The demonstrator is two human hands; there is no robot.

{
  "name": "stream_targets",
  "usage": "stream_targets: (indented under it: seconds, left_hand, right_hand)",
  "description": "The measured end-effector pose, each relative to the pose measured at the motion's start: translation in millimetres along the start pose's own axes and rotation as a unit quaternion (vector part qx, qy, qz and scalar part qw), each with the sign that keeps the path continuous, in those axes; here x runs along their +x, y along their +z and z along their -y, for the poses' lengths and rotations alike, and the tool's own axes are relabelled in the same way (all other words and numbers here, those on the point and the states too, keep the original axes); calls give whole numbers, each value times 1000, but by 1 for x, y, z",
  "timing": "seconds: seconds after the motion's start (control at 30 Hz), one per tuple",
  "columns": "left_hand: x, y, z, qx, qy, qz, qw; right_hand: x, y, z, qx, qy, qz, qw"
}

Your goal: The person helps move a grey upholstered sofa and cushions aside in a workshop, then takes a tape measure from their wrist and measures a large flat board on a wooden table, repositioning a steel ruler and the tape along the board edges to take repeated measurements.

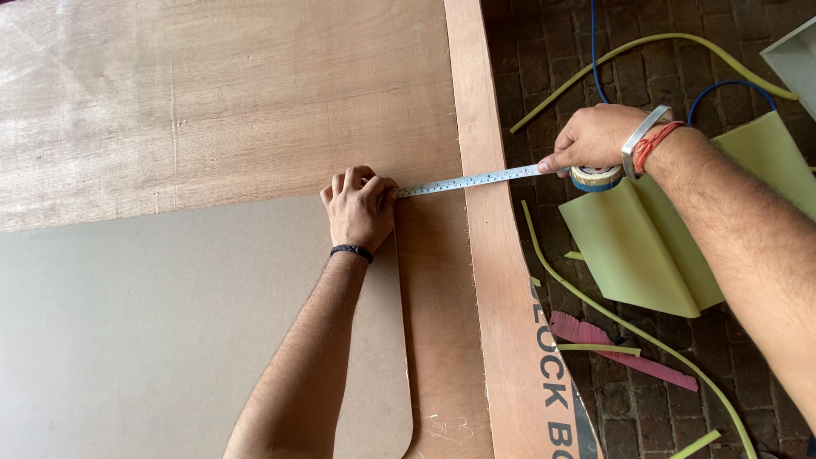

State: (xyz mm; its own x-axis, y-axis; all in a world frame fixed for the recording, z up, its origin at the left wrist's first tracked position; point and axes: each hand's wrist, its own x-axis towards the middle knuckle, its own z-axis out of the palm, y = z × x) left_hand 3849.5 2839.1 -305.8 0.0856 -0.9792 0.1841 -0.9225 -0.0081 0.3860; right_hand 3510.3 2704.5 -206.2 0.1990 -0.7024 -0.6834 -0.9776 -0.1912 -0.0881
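My left hand point(359, 206) is fisted on a brown plywood sheet point(229, 102), pinning the free end of a steel tape measure blade point(467, 180) at the edge of a grey laminate sheet point(170, 331). The blade stretches right across the plywood and a narrower wooden board point(489, 255). My right hand point(595, 136) grips the tape measure's round case point(597, 178) past the board's edge, over the brick floor. That wrist wears a metal bangle and red thread; the left wears a dark band.
On the brick floor point(544, 51) right of the boards lie pale green laminate offcuts point(646, 246), long green edge strips point(646, 340), a pink strip point(620, 350) and a blue cable point(595, 51). A grey box corner point(795, 55) shows top right.
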Motion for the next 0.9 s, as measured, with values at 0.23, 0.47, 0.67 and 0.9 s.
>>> stream_targets:
  seconds: [0.23, 0.47, 0.67, 0.9]
  left_hand:
    - [4, -12, 5, -50, 28, -56, 997]
    - [-78, -96, 57, -339, -86, -82, 933]
    - [-257, -242, 186, -628, -348, 12, 696]
    - [-492, -370, 346, -726, -322, -13, 608]
  right_hand:
    - [-41, -8, 7, 66, -47, -31, 996]
    - [-115, 56, 112, 292, -154, -11, 944]
    - [-157, 210, 396, 473, -303, -20, 827]
    - [-284, 369, 753, 509, -359, -67, 779]
